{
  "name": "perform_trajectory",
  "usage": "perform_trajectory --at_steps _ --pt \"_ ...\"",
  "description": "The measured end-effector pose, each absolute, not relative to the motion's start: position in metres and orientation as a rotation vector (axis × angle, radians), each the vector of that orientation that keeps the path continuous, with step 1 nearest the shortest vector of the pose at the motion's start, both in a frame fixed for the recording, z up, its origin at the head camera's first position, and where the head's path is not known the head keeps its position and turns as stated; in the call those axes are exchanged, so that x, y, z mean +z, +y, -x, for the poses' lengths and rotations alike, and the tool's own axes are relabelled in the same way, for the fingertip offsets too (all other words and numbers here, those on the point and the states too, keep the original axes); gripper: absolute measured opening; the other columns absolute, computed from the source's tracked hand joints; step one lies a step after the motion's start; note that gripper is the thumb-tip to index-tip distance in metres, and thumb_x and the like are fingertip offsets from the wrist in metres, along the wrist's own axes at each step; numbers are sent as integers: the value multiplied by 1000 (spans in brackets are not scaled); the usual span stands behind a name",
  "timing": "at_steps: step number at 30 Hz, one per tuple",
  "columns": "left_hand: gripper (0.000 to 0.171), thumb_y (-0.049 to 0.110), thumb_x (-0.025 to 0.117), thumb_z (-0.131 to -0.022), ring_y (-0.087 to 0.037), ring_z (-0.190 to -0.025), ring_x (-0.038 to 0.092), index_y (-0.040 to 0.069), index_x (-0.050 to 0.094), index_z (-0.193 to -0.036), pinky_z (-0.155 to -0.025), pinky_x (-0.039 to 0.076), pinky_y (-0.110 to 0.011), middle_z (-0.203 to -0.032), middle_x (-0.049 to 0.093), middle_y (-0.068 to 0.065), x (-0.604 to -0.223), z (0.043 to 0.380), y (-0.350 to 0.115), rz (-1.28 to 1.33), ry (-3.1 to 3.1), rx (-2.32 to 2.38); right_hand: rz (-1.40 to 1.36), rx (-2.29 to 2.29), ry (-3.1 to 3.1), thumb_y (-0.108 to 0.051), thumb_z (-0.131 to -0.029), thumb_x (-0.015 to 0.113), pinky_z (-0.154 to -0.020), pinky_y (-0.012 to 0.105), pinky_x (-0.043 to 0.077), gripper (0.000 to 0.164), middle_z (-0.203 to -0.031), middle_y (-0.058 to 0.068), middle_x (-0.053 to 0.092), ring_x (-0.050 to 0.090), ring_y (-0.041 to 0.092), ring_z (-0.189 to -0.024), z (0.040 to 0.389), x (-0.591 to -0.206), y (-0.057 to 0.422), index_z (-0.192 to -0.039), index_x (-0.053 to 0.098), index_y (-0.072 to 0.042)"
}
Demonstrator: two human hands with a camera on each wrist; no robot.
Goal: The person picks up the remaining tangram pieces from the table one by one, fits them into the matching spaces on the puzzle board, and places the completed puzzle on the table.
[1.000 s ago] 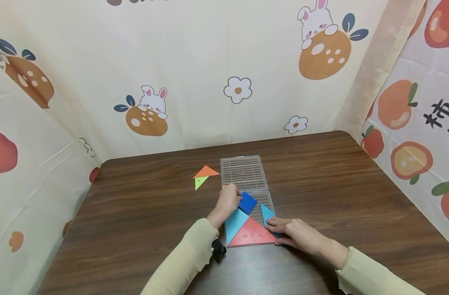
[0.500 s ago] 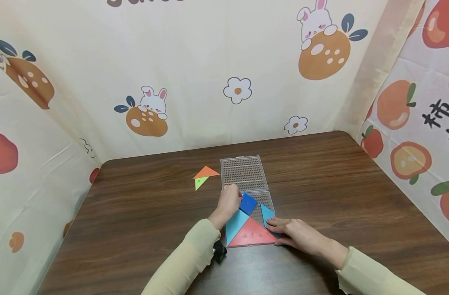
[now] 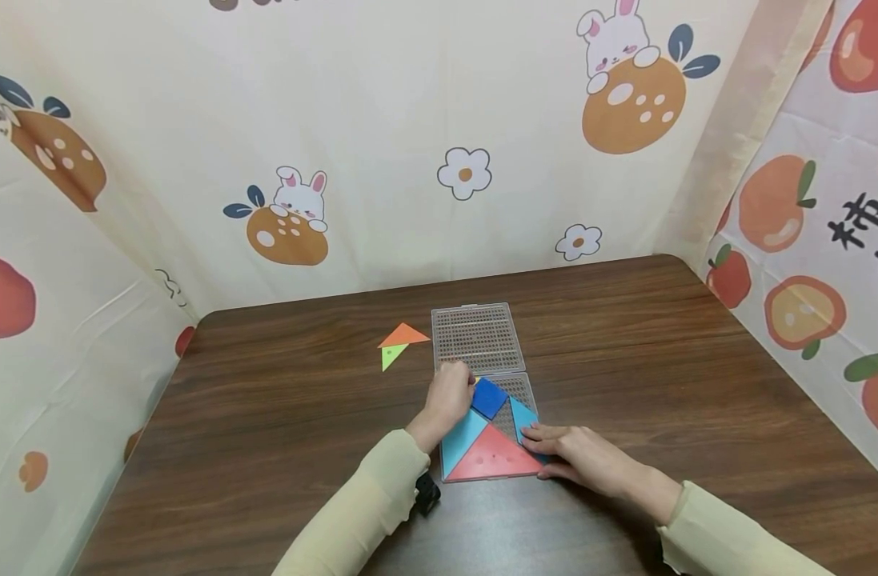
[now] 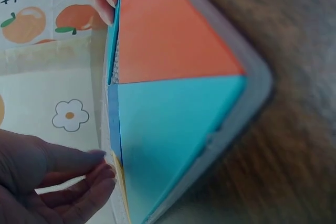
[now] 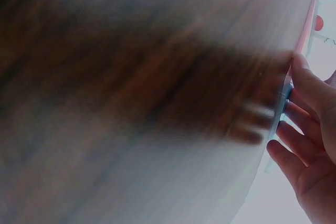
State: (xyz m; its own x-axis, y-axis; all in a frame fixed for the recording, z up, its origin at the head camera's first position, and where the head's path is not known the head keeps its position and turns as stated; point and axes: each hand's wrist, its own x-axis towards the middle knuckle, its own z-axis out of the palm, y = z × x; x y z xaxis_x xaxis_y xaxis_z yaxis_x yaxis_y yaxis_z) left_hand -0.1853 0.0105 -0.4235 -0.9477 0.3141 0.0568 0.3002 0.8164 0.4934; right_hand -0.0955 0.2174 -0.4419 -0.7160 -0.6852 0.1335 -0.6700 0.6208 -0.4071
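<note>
An open clear plastic case [image 3: 478, 304] holds tangram pieces in its near half. A large red triangle [image 3: 492, 456] lies along the near edge, with a light blue triangle [image 3: 462, 440] to its left. My left hand [image 3: 448, 400] bends its fingers at the left side, thumb and fingertips on a thin yellow tangram piece [image 4: 121, 178], mostly hidden by the hand in the head view. Beside it lies a dark blue square [image 3: 490, 398]. My right hand [image 3: 579, 456] rests extended fingers on another light blue piece [image 3: 523, 418] at the right edge, partly covering it.
Left of the case's far half, an orange triangle [image 3: 404, 334] and a lime-green triangle [image 3: 393, 355] lie on the brown wooden table [image 3: 302, 400]. Printed curtains hang behind the table and along both sides. A black device [image 3: 427, 493] sits at the left wrist.
The dark blue square has shifted slightly right, towards the light blue piece under the right hand. A bit of yellow now shows beside the left fingers. The right hand stays put.
</note>
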Motion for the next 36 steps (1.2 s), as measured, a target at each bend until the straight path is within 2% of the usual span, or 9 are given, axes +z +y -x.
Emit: perform_trajectory --at_steps 7,14,23,30,36 --pt "13 10 61 -84 -16 -79 59 2 69 -90 -66 50 -25 -85 62 -8 -424 181 10 -737 2954 724 1193 -682 2805 -26 -81 64 -79 39 46 40 -118 13 55 52 25 -108 96 -443 218 -112 61 -2" --pt "17 14 58 -86 -19 -93 58 2 68 -95 -77 47 -27 -102 60 -8 -426 177 4 -1012 2914 565 1194 -689 2804 -27 -81 64 -79 39 46 40 -118 13 55 52 25 -108 97 -444 217 -112 61 -2" --pt "33 26 52 -90 -19 -109 51 5 60 -114 -86 42 -27 -123 53 -7 -427 172 -7 -1261 2745 265 1185 -681 2803 -28 -81 63 -79 39 46 40 -118 13 55 52 25 -108 97 -444 218 -112 61 -2" --pt "41 33 43 -93 -19 -124 35 12 49 -128 -94 34 -43 -135 40 -7 -430 168 -17 -1386 2611 200 1192 -677 2804 -26 -81 64 -79 39 46 39 -118 13 55 52 25 -107 96 -443 217 -112 61 -2" --pt "43 35 39 -94 -20 -127 29 13 45 -131 -97 30 -46 -138 35 -8 -430 168 -24 -1414 2555 224 1179 -678 2797 -25 -81 64 -79 39 46 39 -118 13 55 52 25 -108 96 -442 217 -113 61 -2"
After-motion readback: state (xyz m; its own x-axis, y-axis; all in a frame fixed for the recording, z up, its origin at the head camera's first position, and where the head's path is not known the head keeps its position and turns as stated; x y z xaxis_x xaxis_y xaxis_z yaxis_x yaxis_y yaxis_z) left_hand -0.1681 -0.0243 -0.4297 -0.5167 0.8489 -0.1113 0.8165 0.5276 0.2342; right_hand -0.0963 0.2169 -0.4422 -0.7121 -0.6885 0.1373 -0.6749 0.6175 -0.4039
